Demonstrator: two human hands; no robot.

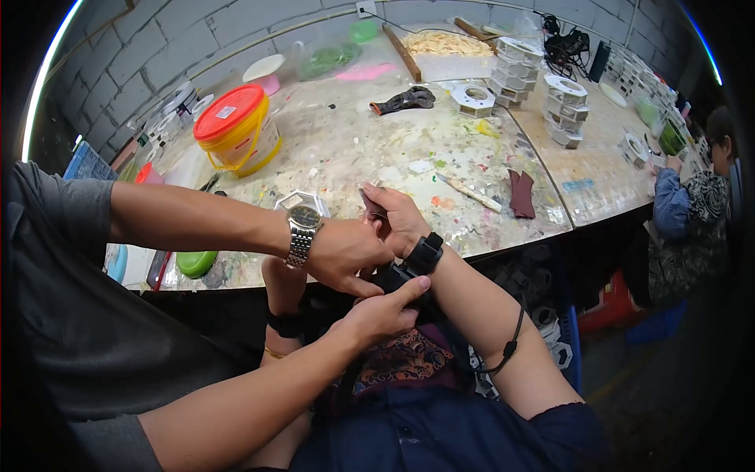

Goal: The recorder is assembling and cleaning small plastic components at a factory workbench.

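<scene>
My right hand (401,216) is raised over the table's front edge, its fingers closed on a small dark maroon piece (373,206), perhaps cloth or sandpaper. A black wrist device (425,254) is strapped to that wrist, with a cable along the forearm. From the left, another person's watch-wearing hand (346,250) and other hand (381,318) reach across me and work at a black strap part (391,277) by my right wrist. My left forearm (283,287) shows behind these arms; my left hand is hidden. A white octagonal frame (303,202) lies just beyond the watch.
A yellow bucket with a red lid (228,112) stands back left. A dark glove (403,100), a whitish-handled tool (469,193) and another maroon piece (521,194) lie on the table. Octagonal pieces are stacked (565,112) at right, where another person (692,197) sits.
</scene>
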